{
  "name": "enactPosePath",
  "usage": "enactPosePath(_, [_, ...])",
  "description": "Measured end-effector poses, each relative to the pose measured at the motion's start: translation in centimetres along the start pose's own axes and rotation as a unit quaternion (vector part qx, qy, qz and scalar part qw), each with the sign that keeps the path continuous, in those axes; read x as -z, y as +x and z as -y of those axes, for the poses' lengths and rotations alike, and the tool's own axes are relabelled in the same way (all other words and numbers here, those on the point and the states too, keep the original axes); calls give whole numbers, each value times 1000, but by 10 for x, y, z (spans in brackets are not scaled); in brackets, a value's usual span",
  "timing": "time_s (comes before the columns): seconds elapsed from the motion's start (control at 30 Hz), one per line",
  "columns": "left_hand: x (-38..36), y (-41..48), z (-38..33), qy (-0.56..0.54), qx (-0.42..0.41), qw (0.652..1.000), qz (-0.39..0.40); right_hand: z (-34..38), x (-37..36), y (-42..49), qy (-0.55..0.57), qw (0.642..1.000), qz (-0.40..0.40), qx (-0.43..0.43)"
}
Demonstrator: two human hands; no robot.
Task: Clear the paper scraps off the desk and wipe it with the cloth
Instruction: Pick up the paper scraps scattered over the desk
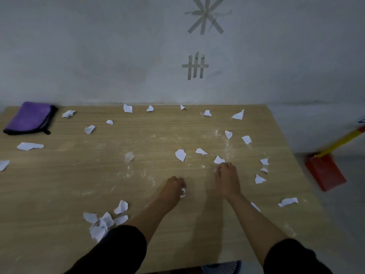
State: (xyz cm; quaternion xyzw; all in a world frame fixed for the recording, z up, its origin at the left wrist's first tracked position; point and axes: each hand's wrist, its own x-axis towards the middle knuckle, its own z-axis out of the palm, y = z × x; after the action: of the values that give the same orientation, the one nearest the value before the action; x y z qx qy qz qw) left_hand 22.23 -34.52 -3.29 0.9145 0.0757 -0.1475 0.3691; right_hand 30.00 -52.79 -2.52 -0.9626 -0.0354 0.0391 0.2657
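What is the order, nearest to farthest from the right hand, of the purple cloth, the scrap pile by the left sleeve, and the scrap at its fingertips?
1. Scrap, just beyond the right hand.
2. Scrap pile, near left, by the left sleeve.
3. Purple cloth, far left corner.

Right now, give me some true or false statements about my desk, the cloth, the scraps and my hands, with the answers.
The purple cloth lies folded at the far left corner of the desk. True.
The left hand is wiping with the cloth. False: it grips a paper scrap, far from the cloth.
All the paper sits in one pile. False: scraps lie scattered over the desk, with a small heap near the left sleeve.
A red dustpan sits off the desk, to the right. True.
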Motion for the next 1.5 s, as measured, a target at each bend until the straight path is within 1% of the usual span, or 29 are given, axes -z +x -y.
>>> enactPosePath(0.1, [6, 20, -9, 1, 8, 1000, 4, -4, 11, 29, 9, 1000, 18, -17])
enactPosePath(0.17, [12, 34, -15, 0, 9, 1000, -11, -5, 14, 42, -7, 999, 47, -14])
enactPosePath(0.27, [20, 55, -23, 11, 1, 999, -48, -8, 12, 50, 17, 997, 73, -6])
enactPosePath(0.33, [25, 69, -29, 9, -5, 997, -81, -12, 6, 50, -14, 998, 66, 16])
enactPosePath(0.4, [30, 81, -32, 27, -3, 994, -109, -17, -2, 50, -28, 999, 39, 26])
enactPosePath(0.5, [36, 95, -31, 65, 17, 990, -125, -20, -9, 52, 41, 998, 16, 40])
enactPosePath(0.63, [36, 104, -29, 70, 51, 991, -101, -12, -6, 52, 128, 990, 33, 51])
enactPosePath(0.73, [32, 100, -29, 77, 57, 990, -106, 2, -3, 52, 220, 975, 31, 16])
enactPosePath(0.83, [28, 96, -23, 60, 54, 991, -108, 16, -7, 56, 261, 963, 60, -33])
enactPosePath(0.9, [27, 92, -21, 31, 56, 993, -99, 22, -13, 61, 248, 962, 100, -49])
enactPosePath(0.97, [27, 87, -20, 3, 65, 994, -88, 25, -18, 67, 208, 969, 123, -50])
enactPosePath(1.03, [28, 81, -19, -31, 75, 994, -79, 27, -23, 68, 191, 973, 120, -51])
enactPosePath(1.1, [31, 74, -16, -67, 77, 991, -83, 29, -25, 66, 161, 981, 99, -42])
enactPosePath(1.17, [36, 65, -11, -101, 75, 986, -107, 31, -29, 62, 129, 988, 79, -39])
enactPosePath(1.27, [48, 46, 1, -130, 78, 977, -147, 40, -36, 48, 104, 990, 88, -36])
enactPosePath(1.33, [56, 31, 12, -133, 90, 972, -169, 50, -43, 35, 82, 992, 92, 0])
enactPosePath(1.4, [64, 14, 25, -131, 100, 968, -192, 67, -48, 17, 93, 990, 101, 33])
enactPosePath(1.5, [74, -14, 46, -128, 114, 957, -232, 97, -59, -10, 132, 978, 151, 63])
